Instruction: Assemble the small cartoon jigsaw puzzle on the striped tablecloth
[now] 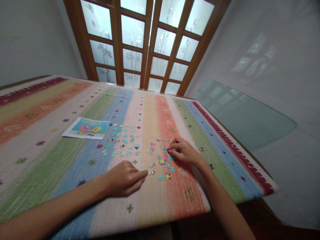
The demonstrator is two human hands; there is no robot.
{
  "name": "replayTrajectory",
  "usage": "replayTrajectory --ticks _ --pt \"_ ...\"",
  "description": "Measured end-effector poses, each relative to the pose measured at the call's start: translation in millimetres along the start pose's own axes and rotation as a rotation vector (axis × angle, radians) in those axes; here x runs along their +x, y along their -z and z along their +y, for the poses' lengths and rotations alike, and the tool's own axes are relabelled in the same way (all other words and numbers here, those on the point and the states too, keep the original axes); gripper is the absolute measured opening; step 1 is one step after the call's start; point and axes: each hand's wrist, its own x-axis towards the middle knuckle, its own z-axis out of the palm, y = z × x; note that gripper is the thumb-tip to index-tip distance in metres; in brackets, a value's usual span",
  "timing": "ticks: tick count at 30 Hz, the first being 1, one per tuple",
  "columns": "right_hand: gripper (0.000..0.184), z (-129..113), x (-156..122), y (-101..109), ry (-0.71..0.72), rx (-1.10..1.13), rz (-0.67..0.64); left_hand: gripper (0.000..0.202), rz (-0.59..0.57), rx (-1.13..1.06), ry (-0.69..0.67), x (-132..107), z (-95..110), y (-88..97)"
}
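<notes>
Two hands (128,178) (184,150), grips unclear, reach puzzle pieces (162,162) on striped cloth (150,203) facing paned doors (118,43).

"How many hands are showing, going from the view's centre?"
"Two: left hand (128,179) at seven o'clock, right hand (183,151) at five."
"Cards?"
"One printed card (87,128) is lying at nine."
"Puzzle pieces (125,135)?"
"Two groups are lying at eight and six, too small for exact counting."
"Doors (149,56)?"
"Two are standing at twelve."

Wood-framed frosted glass doors (147,60) aglow between pale walls (287,80), dark floor (265,221) below
</notes>
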Motion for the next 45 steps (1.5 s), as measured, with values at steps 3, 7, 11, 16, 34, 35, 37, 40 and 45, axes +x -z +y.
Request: replayTrajectory --ticks 3,7,11,16,34,35,37,40,45 --pt "0.016 5 -2 0 0.004 -0.025 0.033 0.026 0.004 -0.006 -0.006 0 0 0.3" --pt "0.015 4 -3 0 0.002 -0.026 0.028 0.025 -0.001 -0.015 -0.007 0 0 0.1" --pt "0.012 -4 -2 -2 0.004 0.006 0.008 0.025 -0.01 -0.009 -0.001 -1 0 -1.1" --pt "0.009 -7 -2 -3 -0.006 -0.006 -0.022 0.024 -0.001 -0.006 -0.004 -2 -1 -2.5" --pt "0.011 9 -13 15 -0.094 0.064 -0.168 0.024 0.001 -0.037 -0.005 -3 -1 -2.7" --pt "0.01 10 -13 15 -0.106 0.056 -0.161 0.024 0.001 -0.036 -0.002 -2 -1 -2.2" --pt "0.009 9 -14 16 -0.126 0.037 -0.15 0.024 0.004 -0.037 0.004 -2 0 -1.6" --pt "0.009 8 -13 16 -0.157 -0.008 -0.134 0.024 0.007 -0.035 0.006 -2 0 -1.1" --pt "0.01 7 -12 13 -0.2 -0.066 -0.107 0.025 0.006 -0.028 -0.006 -1 0 -1.2"
